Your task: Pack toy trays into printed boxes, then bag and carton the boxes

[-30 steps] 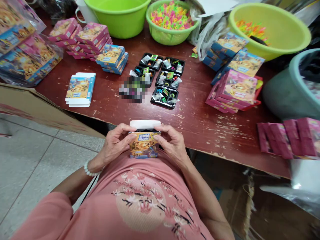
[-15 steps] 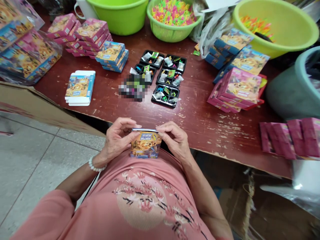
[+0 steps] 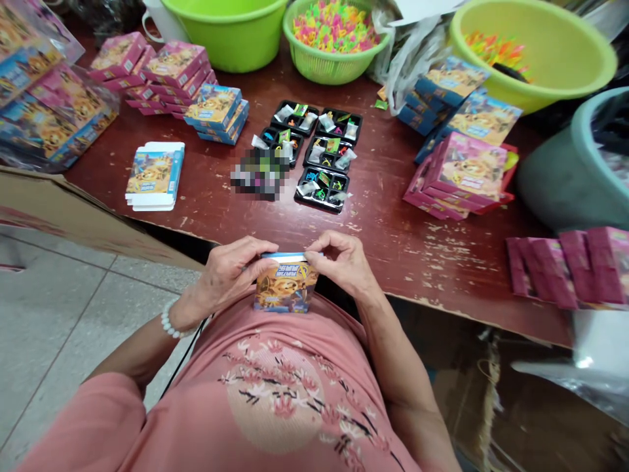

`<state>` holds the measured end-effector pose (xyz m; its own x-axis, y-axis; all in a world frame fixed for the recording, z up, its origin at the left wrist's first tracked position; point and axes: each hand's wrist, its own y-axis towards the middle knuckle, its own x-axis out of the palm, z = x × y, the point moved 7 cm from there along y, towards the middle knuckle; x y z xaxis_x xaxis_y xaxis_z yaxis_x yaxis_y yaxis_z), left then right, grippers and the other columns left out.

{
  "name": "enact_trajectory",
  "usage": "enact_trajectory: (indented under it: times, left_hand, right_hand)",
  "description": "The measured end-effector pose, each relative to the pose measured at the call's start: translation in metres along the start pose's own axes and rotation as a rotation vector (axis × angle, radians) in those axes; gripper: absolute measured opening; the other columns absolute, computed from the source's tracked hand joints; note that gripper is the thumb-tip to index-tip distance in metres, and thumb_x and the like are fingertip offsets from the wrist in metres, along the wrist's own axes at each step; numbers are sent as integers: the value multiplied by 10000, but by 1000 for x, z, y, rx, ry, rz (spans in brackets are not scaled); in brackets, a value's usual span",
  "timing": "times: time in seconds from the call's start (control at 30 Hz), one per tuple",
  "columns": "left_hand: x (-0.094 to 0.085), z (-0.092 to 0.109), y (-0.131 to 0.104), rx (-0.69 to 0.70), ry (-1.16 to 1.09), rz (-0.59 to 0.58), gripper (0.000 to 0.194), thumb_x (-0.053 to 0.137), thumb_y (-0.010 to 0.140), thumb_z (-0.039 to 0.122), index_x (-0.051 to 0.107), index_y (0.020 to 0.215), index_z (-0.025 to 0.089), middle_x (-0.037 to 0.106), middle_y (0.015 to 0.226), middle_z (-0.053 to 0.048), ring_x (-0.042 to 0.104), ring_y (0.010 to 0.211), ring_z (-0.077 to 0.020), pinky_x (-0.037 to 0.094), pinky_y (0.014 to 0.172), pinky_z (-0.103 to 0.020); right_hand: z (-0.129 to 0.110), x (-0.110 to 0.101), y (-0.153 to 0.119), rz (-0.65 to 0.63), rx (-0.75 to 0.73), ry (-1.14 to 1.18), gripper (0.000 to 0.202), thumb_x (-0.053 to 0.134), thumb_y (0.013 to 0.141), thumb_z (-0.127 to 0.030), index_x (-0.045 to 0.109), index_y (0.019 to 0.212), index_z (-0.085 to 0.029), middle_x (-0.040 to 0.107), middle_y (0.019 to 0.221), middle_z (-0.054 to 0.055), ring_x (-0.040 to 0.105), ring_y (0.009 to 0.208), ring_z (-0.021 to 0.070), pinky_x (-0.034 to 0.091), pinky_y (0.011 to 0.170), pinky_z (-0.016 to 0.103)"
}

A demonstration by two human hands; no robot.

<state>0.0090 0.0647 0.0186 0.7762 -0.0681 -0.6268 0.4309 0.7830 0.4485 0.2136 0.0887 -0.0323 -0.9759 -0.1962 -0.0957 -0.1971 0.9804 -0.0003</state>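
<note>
A small printed cardboard box (image 3: 285, 288) stands upright against my body at the table's front edge. My left hand (image 3: 233, 272) pinches its upper left corner between thumb and fingers. At the upper right corner, my right hand (image 3: 341, 262) grips the box with thumb and bent fingers. Along the top between the hands runs a white and blue flap edge. Whatever is inside the box is hidden. Beyond it on the table lie several black compartment trays (image 3: 322, 189) with small colourful pieces and white packets. A flattened blue box (image 3: 154, 176) with white flaps lies to the left.
Pink boxes (image 3: 177, 62) and blue boxes (image 3: 213, 108) are stacked at the back left. More pink boxes (image 3: 469, 170) pile up on the right. Behind stand a green basin (image 3: 226, 33), a basket (image 3: 334, 65) of colourful pieces and a yellow basin (image 3: 565, 52). A grey-blue bucket (image 3: 555, 170) is far right.
More of the white flap edge shows at the box's top. My right fingers have curled more at its corner, and my left fingers lie more along its top. The view has shifted slightly.
</note>
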Motion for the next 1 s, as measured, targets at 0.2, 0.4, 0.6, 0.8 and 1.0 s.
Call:
enact_trajectory:
  times: [0.2, 0.4, 0.6, 0.8, 1.0]
  left_hand:
    - [-1, -3, 10, -10, -30, -70, 186, 632, 1039, 292, 779, 1037, 178, 803, 924, -59, 738, 786, -143, 567, 726, -232]
    - [9, -28, 15, -401, -367, -179, 171, 734, 947, 291, 770, 832, 169, 734, 769, -24, 655, 678, -128, 497, 590, -219]
    - [8, -17, 15, -244, -372, -192, 166, 709, 976, 272, 796, 853, 202, 769, 894, -43, 706, 829, -147, 544, 758, -254]
    - [18, -16, -5, -222, -306, -183, 122, 792, 919, 301, 799, 996, 206, 800, 979, -54, 740, 851, -158, 573, 768, -251]
    - [35, -26, -10, -370, -296, -42, 192, 828, 872, 376, 759, 883, 197, 761, 810, -9, 672, 661, -126, 534, 591, -214]
  right_hand:
    - [1, -2, -3, 27, -77, 25, 151, 797, 807, -310, 735, 713, -208, 702, 729, -11, 601, 681, 125, 466, 664, 277]
    - [2, -2, -7, -7, -170, 96, 143, 829, 870, -358, 781, 793, -246, 742, 854, 5, 669, 799, 151, 532, 777, 312]
    - [6, -4, -13, -52, -261, 102, 114, 848, 877, -381, 821, 924, -280, 778, 997, 28, 723, 931, 173, 579, 871, 340]
    - [5, 0, -25, 23, -320, -46, 121, 793, 931, -367, 793, 884, -256, 780, 945, 41, 724, 886, 175, 591, 860, 351]
    - [21, -1, -38, 72, -242, 50, 225, 836, 876, -468, 792, 946, -259, 788, 1040, 58, 736, 970, 193, 603, 877, 365]
